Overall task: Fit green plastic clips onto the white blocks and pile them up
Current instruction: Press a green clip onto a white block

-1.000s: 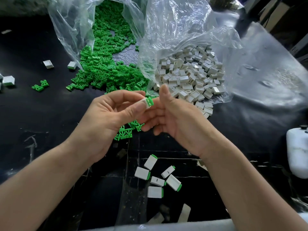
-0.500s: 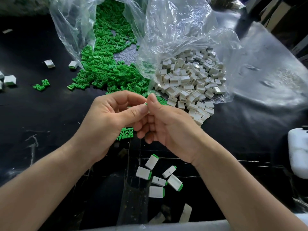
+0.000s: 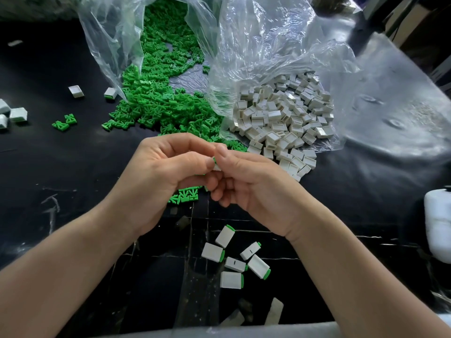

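Note:
My left hand (image 3: 161, 174) and my right hand (image 3: 249, 184) meet over the middle of the black table, both pinching one white block with a green clip (image 3: 216, 164), mostly hidden by the fingertips. A heap of green clips (image 3: 158, 103) spills from a clear bag at the back. To its right, a heap of white blocks (image 3: 283, 118) lies on another clear bag. Several finished blocks with green ends (image 3: 234, 259) lie near the front edge, below my hands. A few loose green clips (image 3: 186, 195) sit under my left hand.
Stray white blocks (image 3: 76, 91) and two green clips (image 3: 64, 123) lie at the left of the black table (image 3: 61, 172). A white container (image 3: 438, 223) stands at the right edge. Crumpled clear plastic (image 3: 268, 40) rises behind both heaps.
Both hands have dropped lower and closed together. The right thumb, raised a second ago with the green clip end showing, now presses over the block so it is nearly hidden.

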A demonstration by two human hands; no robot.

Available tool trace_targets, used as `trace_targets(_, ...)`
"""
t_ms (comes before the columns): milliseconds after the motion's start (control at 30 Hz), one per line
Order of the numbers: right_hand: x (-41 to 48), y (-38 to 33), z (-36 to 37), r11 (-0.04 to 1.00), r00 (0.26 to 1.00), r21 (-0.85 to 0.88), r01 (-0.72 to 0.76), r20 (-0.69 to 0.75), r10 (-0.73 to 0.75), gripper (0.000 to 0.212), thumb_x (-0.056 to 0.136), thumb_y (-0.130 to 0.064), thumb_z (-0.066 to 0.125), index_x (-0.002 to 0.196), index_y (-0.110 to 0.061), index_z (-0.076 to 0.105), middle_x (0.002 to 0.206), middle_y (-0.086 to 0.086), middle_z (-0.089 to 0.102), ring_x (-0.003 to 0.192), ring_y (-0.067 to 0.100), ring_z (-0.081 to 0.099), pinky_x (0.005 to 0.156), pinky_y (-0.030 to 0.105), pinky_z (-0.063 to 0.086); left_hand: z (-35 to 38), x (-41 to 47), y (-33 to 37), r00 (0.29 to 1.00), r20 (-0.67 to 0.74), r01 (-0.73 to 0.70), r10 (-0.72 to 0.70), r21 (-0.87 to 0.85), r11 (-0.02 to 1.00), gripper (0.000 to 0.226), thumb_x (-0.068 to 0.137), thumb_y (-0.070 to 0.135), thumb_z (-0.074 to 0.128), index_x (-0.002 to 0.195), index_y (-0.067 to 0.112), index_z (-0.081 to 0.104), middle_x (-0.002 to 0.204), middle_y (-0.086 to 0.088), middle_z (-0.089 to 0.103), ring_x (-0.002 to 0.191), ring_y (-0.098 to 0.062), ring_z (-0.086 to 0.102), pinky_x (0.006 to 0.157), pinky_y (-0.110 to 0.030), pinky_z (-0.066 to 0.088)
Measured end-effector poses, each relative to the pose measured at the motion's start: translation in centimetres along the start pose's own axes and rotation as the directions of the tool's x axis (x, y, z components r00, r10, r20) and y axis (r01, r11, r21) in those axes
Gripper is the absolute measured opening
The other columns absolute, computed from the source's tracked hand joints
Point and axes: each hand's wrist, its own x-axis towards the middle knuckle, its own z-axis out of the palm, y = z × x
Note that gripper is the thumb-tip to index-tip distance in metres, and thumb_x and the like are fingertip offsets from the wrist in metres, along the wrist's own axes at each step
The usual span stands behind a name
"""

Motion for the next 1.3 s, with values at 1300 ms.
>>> trace_targets(1300,0.2,0.7,0.9,0.953,0.971,-0.301,0.047,-0.212,-0.115,0.030,0.097,-0.028,0.040,0.092,-0.009,0.063,0.057,-0.007,0.039,0.057,0.009,0.034,0.057,0.026,0.029,0.7,-0.2,-0.7,0.999,-0.039,0.024,-0.028,-0.117,0.993,0.018,0.067,0.001,0.054,0.060,0.008,0.069,0.090,-0.016,0.071,0.068,-0.029,0.068,0.061,-0.026,0.055)
